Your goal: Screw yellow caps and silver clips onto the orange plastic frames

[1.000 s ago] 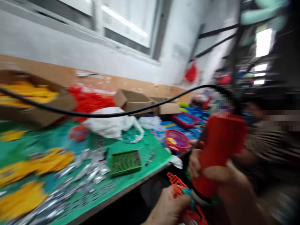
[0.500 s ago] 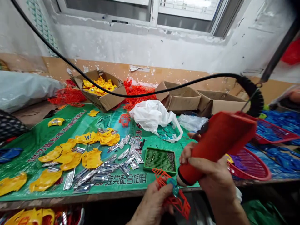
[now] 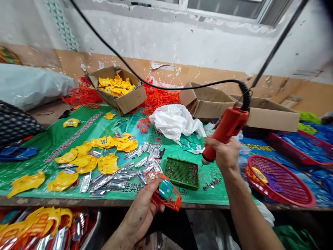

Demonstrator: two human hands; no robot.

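Observation:
My left hand (image 3: pixel 140 210) grips an orange-red plastic lattice frame (image 3: pixel 176 200) at the table's front edge, thumb on top. A clear teal plastic piece (image 3: pixel 165 188) sits in the middle of the frame. My right hand (image 3: pixel 227 152) is wrapped round a red electric screwdriver (image 3: pixel 231 122), its tip pointing down and left over the green sheet, apart from the frame. Between the two hands lies a green perforated tray (image 3: pixel 179 171) with small dark screws at its right end. Silver parts (image 3: pixel 111 180) and yellow plastic shells (image 3: pixel 108 164) are spread to the left.
A black cable (image 3: pixel 156 86) and a rod (image 3: pixel 278 45) run to the screwdriver's top. Behind stand cardboard boxes (image 3: pixel 132 100) and a white plastic bag (image 3: pixel 174 121). On the right is a red basket (image 3: pixel 299 184); a bin of yellow and silver parts (image 3: pixel 52 225) sits below the left edge.
My right hand has lifted the screwdriver away from the frame, up and to the right. My left hand has drawn the frame left and turned it, so the teal piece shows. The view has shifted down.

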